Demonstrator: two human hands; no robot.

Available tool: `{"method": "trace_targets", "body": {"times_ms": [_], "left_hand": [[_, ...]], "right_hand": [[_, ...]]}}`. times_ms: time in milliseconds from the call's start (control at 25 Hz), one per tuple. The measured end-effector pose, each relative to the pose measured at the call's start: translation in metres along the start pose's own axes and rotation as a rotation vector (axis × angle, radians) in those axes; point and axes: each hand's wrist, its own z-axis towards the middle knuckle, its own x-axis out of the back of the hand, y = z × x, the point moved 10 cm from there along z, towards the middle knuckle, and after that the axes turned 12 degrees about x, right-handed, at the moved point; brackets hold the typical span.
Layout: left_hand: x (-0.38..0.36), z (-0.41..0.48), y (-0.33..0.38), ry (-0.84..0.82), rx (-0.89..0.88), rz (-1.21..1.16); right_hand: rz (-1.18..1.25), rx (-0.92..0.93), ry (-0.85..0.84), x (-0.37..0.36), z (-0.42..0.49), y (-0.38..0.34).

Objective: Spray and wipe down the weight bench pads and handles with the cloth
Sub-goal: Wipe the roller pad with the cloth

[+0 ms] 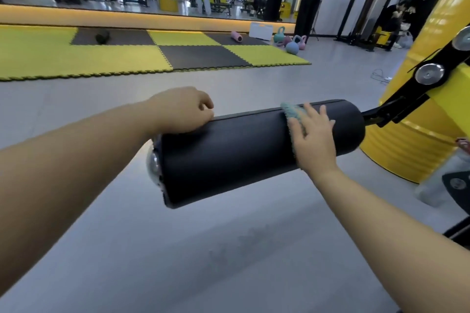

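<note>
Above the floor [178,249] before you, the pad [254,152] sticks out from its arm [396,107], cushioned and likely to roll, so your left hand [183,109] curls over its free end to steady it while your right hand [314,137], fingers [311,112] flat, presses the limp cloth [292,110] toward the arm end.

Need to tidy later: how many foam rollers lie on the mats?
2: a black roller on the back-left dark tile, a pink roller on the back-right dark tile. None seems hidden.
</note>
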Motion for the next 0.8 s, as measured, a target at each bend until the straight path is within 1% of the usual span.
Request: {"method": "trace_targets", "body": {"times_ms": [40, 80, 120, 160, 200, 280, 320, 360, 400, 440, 480, 520, 560, 600, 640, 680, 760, 800], "left_hand": [[-0.007, -0.005, -0.021, -0.005, 0.064, 0.001], [-0.017, -0.010, -0.040, -0.025, 0.126, -0.038], [-0.026, -0.015, -0.056, -0.048, 0.177, -0.133], [-0.034, -0.018, -0.065, -0.044, 0.209, -0.274], [-0.036, -0.021, -0.072, 0.009, 0.227, -0.415], [-0.031, -0.030, -0.081, 0.200, 0.233, -0.602], [-0.029, -0.038, -0.082, 0.288, 0.224, -0.647], [-0.029, -0.046, -0.081, 0.364, 0.203, -0.664], [-0.030, -0.057, -0.079, 0.432, 0.171, -0.658], [-0.030, -0.067, -0.074, 0.497, 0.127, -0.645], [-0.030, -0.076, -0.069, 0.559, 0.073, -0.635], [-0.031, -0.084, -0.064, 0.608, 0.032, -0.641], [-0.035, -0.088, -0.062, 0.646, 0.009, -0.672], [-0.038, -0.090, -0.063, 0.677, 0.002, -0.715], [-0.042, -0.090, -0.065, 0.695, 0.010, -0.771], [-0.046, -0.089, -0.067, 0.704, 0.026, -0.822], [-0.054, -0.089, -0.072, 0.710, 0.037, -0.883], [-0.057, -0.091, -0.073, 0.716, 0.018, -0.907]], "right_hand": [[0.050, -0.056, 0.007, -0.004, 0.000, -0.004], [0.086, -0.042, 0.013, -0.011, 0.000, -0.023], [0.115, 0.030, 0.018, -0.017, 0.000, -0.056], [0.115, 0.148, 0.037, -0.020, -0.003, -0.095], [0.113, 0.297, 0.055, -0.024, -0.009, -0.136], [0.108, 0.630, 0.026, -0.033, -0.035, -0.203], [0.089, 0.768, -0.032, -0.038, -0.045, -0.214], [0.052, 0.855, -0.061, -0.039, -0.049, -0.205], [0.014, 0.859, -0.042, -0.034, -0.048, -0.182], [-0.005, 0.765, -0.014, -0.027, -0.043, -0.148], [0.005, 0.594, 0.013, -0.016, -0.035, -0.110], [0.028, 0.382, 0.041, -0.006, -0.030, -0.075], [0.044, 0.188, 0.059, -0.003, -0.029, -0.051], [0.057, 0.056, 0.087, -0.005, -0.028, -0.051], [0.071, 0.040, 0.110, -0.009, -0.027, -0.075], [0.087, 0.113, 0.122, -0.016, -0.025, -0.112], [0.081, 0.409, 0.113, -0.027, -0.030, -0.194], [0.088, 0.537, 0.075, -0.032, -0.038, -0.221]]}}
